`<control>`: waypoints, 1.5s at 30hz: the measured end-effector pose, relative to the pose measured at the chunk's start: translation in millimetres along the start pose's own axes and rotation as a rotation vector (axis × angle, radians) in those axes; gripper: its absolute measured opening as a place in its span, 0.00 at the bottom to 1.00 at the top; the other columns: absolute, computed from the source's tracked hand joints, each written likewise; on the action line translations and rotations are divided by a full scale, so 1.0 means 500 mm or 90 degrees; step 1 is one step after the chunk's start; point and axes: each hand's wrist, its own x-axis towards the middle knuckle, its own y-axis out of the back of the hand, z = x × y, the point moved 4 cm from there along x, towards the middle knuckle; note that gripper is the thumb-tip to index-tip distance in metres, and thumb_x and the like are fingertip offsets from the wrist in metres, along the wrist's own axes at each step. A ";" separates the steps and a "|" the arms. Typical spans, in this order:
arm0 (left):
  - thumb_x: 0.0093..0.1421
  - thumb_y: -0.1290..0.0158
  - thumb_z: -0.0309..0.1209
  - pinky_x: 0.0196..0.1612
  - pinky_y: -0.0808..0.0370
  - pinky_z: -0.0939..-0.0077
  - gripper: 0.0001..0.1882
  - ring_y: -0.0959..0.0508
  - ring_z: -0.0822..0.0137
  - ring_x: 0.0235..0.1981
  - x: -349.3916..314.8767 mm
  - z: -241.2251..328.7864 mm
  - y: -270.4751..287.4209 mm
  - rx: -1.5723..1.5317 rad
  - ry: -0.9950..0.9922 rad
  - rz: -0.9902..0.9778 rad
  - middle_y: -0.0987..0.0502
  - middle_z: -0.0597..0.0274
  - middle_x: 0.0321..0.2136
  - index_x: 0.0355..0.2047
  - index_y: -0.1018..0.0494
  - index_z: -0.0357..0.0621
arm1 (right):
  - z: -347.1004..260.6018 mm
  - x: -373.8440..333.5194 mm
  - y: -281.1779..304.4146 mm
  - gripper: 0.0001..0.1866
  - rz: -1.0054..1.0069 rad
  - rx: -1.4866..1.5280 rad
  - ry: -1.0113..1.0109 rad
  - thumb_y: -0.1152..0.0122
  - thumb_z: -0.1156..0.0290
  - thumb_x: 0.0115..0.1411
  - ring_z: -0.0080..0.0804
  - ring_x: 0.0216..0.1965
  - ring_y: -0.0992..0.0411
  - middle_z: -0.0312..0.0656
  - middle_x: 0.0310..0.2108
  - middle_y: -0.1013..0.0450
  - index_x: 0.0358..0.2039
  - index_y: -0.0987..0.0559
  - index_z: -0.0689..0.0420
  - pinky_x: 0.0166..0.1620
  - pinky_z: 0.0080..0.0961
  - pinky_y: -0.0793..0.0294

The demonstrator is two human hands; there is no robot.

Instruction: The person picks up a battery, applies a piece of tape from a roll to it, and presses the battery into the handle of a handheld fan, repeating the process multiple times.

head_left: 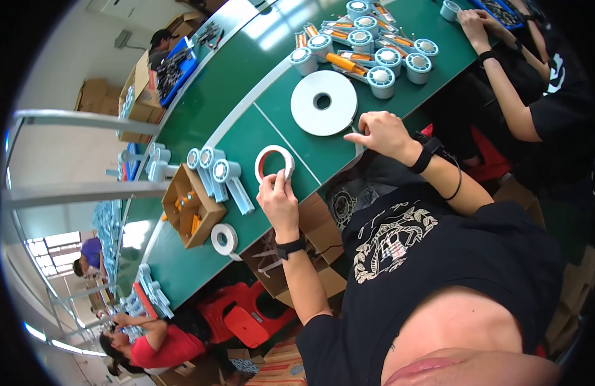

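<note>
My left hand (pixel 279 204) grips the near edge of a white tape roll (pixel 285 156) with a reddish inner ring, just above the green table (pixel 278 122). Over the table's near edge, my right hand (pixel 386 135) has its thumb stretched out and apart from the bent fingers. It is next to a large white disc-shaped roll (pixel 307 106) with a dark core, lying flat. A short pale strip (pixel 358 147) shows below the right thumb; whether the thumb touches it, I cannot tell. Another small white tape roll (pixel 224 239) lies left of my left hand.
Several light-blue handheld parts with round heads (pixel 388 59), some with orange cylinders, crowd the far right. An open cardboard box (pixel 197 204) stands left beside more blue parts (pixel 226 172). Co-workers sit on both sides; one person's hand (pixel 472 29) is at the upper right.
</note>
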 end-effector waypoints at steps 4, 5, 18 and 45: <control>0.52 0.38 0.27 0.54 0.35 0.59 0.24 0.30 0.54 0.54 0.032 0.073 0.013 0.070 -0.098 0.031 0.28 0.55 0.50 0.51 0.25 0.43 | 0.014 -0.020 -0.011 0.15 0.046 -0.060 -0.005 0.36 0.59 0.55 0.43 0.28 0.24 0.43 0.26 0.25 0.25 0.23 0.58 0.32 0.38 0.24; 0.51 0.38 0.28 0.55 0.37 0.59 0.28 0.32 0.54 0.57 0.050 0.100 0.016 0.013 -0.133 0.014 0.30 0.55 0.52 0.54 0.28 0.43 | 0.016 -0.013 -0.011 0.15 0.072 -0.061 0.016 0.37 0.58 0.55 0.44 0.28 0.24 0.44 0.25 0.26 0.24 0.24 0.58 0.32 0.40 0.23; 0.46 0.35 0.35 0.58 0.43 0.60 0.46 0.33 0.61 0.62 0.178 0.207 -0.041 0.047 -0.406 -0.111 0.32 0.58 0.58 0.64 0.42 0.37 | 0.017 0.000 0.025 0.07 -0.005 0.115 0.209 0.38 0.68 0.55 0.43 0.24 0.27 0.41 0.22 0.29 0.25 0.23 0.58 0.29 0.36 0.28; 0.42 0.36 0.43 0.46 0.43 0.61 0.57 0.24 0.49 0.42 0.091 0.141 0.084 -0.006 -0.074 0.132 0.25 0.43 0.44 0.68 0.51 0.31 | -0.154 0.129 0.044 0.21 -0.229 0.859 0.004 0.49 0.70 0.67 0.26 0.34 0.24 0.37 0.33 0.30 0.59 0.35 0.58 0.38 0.24 0.24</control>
